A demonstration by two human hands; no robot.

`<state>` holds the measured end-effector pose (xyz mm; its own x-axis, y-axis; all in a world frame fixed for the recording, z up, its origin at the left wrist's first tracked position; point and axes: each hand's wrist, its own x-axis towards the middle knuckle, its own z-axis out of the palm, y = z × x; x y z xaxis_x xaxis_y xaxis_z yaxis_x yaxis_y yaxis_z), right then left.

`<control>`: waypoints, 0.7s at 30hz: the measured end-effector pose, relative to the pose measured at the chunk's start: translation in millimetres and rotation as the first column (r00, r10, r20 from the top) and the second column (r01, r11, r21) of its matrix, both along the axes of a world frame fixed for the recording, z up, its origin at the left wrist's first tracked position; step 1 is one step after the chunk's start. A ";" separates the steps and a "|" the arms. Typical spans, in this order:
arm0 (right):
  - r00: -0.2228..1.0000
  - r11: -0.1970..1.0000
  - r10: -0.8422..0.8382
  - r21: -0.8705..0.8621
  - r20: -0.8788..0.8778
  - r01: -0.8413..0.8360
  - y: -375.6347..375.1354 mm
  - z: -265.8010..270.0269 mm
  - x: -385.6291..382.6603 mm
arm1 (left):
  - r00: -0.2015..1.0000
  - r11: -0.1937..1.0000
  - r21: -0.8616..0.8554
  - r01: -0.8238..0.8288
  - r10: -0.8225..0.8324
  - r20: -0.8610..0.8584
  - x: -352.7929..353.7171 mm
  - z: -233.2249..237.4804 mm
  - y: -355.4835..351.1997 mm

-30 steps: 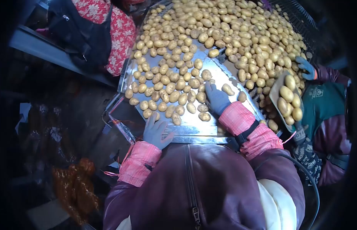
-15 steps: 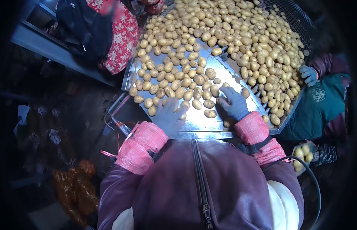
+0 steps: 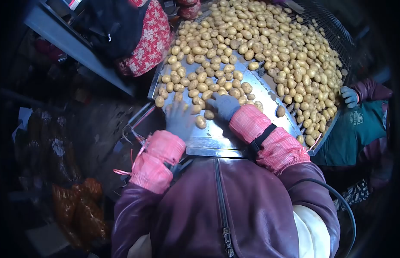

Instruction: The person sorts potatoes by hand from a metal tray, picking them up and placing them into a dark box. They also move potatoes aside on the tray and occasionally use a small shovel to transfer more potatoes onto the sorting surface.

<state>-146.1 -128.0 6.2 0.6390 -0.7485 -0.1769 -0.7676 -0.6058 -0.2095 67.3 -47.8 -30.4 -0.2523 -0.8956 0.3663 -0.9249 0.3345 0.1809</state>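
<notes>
The one piece of print in view sits on the green apron (image 3: pixel 350 133) of the person standing at the right edge of the metal tray (image 3: pixel 208 144) of potatoes (image 3: pixel 251 43). It is a small white emblem (image 3: pixel 358 119) high on the chest, with what looks like a short line of lettering. The letters are too small and soft to read, so no brand or word can be made out. A dark patterned sleeve (image 3: pixel 357 193) below the apron carries white marks, and whether they are letters cannot be told. Nothing else bears legible writing or numbers.
</notes>
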 end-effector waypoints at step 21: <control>0.841 0.906 -0.063 0.384 0.538 -0.178 35.8 30.4 -43.3 | -0.508 0.790 0.436 0.431 0.611 -0.606 -81.0 52.1 50.4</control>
